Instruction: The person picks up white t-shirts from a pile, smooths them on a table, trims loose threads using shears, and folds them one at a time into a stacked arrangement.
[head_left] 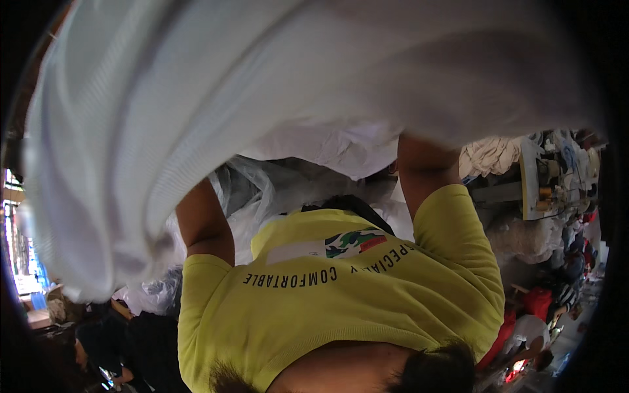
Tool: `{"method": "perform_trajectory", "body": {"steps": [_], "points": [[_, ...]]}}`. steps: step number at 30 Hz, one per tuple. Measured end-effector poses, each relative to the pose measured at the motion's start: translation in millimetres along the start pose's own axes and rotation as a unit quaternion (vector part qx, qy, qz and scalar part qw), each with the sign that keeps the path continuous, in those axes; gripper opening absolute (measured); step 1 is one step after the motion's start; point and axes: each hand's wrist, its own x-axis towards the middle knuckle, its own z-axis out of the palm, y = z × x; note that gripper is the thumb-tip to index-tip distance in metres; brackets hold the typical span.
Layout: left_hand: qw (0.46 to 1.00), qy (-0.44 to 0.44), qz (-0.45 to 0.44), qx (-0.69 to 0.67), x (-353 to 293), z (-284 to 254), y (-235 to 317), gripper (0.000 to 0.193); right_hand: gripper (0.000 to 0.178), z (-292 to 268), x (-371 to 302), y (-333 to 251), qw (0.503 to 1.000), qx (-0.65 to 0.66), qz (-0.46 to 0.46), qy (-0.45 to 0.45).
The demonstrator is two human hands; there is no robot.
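A large sheet of thin white cloth (314,59) is spread high across the upper half of the head view and hangs down in folds on the left. My left forearm (204,219) runs up behind its hanging side. On the other side, my right forearm (427,164) rises under the cloth's lower edge. Both of my hands are hidden by the fabric, so their fingers and grip do not show. Below the cloth, between my arms, lies some clear, crinkled plastic sheeting (252,187).
To the right are a sewing machine (531,187) with thread spools, a heap of cream cloth (491,156) and a plastic-wrapped bundle (524,239). Several people sit farther right, one near red cloth (537,301). Another person (105,347) is at the lower left, near a bright window (16,242).
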Motion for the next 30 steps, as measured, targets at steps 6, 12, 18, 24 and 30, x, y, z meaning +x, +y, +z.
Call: {"method": "perform_trajectory", "body": {"steps": [6, 12, 18, 24, 30], "points": [[0.982, 0.052, 0.181, 0.007, 29.7, 20.1, 62.8, 0.026, 0.051, -29.6, -0.1, 19.5, 0.995, -0.011, 0.05, 0.083], [0.956, 0.077, 0.282, 0.023, -0.4, 18.8, 73.2, 0.026, 0.06, 6.7, 27.9, -0.7, 0.981, 0.086, -0.007, 0.174], [0.92, -0.232, -0.161, 0.273, 43.4, 17.4, -133.3, 0.038, 0.07, 102.8, 12.9, 79.8, 0.954, -0.13, 0.159, 0.217], [0.837, -0.384, 0.131, 0.366, -39.0, -4.3, -225.1, 0.063, 0.056, 161.5, -84.7, 129.4, 0.92, -0.387, 0.045, -0.044], [0.696, -0.529, 0.178, 0.452, -29.8, -17.2, -244.4, 0.04, 0.048, 203.4, -125.4, 128.4, 0.829, -0.555, 0.028, -0.07]]}}
